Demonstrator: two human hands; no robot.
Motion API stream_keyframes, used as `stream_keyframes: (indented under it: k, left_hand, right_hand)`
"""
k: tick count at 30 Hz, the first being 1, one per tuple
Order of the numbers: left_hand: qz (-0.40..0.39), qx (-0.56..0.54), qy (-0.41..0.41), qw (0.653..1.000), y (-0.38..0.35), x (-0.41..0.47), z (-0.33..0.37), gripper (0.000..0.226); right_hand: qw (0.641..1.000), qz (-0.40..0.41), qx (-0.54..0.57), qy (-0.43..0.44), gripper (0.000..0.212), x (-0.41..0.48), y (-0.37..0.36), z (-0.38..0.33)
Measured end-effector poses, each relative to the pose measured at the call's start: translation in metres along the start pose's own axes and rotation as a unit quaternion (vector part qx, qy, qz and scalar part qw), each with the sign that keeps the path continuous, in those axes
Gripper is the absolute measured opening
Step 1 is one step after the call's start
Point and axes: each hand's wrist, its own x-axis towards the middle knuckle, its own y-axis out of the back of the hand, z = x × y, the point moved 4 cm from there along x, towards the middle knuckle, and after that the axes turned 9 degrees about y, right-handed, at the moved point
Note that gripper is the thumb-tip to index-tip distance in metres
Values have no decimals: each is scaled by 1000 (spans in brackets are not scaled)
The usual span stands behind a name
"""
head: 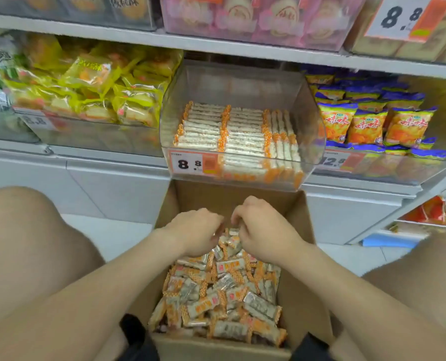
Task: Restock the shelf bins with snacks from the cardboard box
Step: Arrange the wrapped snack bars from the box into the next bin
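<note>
An open cardboard box (pixel 298 259) stands on the floor between my knees, filled with loose orange-and-white snack packets (pixel 222 298). My left hand (pixel 194 231) and my right hand (pixel 262 230) are both down at the far end of the pile, fingers curled among the packets. What each hand holds is hidden under the fingers. Just above the box, a clear shelf bin (pixel 242 82) holds neat rows of the same orange-and-white packets (pixel 237 131) and carries an 8.8 price tag (pixel 190 164).
A bin of yellow-wrapped cakes (pixel 91 87) sits left of the clear bin, and blue-and-orange chip bags (pixel 370 121) sit to its right. Pink packages (pixel 253 19) fill the shelf above. My bare knees flank the box.
</note>
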Motion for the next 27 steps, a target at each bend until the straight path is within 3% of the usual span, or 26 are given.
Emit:
stream_keyframes:
  k: [3, 7, 11, 14, 20, 23, 27]
  left_hand:
    - [-210, 58, 25, 976, -78, 6, -12, 11]
    - [-273, 43, 97, 956, -147, 10, -38, 21]
    - [-248, 30, 129, 960, -175, 19, -48, 47]
    - [-218, 38, 167, 961, -185, 30, -49, 63]
    - [-252, 51, 191, 947, -210, 31, -46, 68]
    - [-254, 11, 168, 952, -209, 31, -43, 61]
    - [-237, -42, 174, 955, -210, 28, -52, 57]
  right_hand:
    - [978, -207, 11, -21, 26, -5, -66, 9]
    - [935, -348, 44, -57, 22, -21, -139, 44]
    - [914, -390, 42, -98, 5, -42, -187, 70]
    - [901, -418, 54, -103, 30, -51, -218, 74]
    - [893, -444, 48, -55, 45, -54, -259, 66]
    - [880, -472, 31, -49, 35, -56, -263, 68]
    - [888, -453, 21, -73, 15, -56, -259, 79]
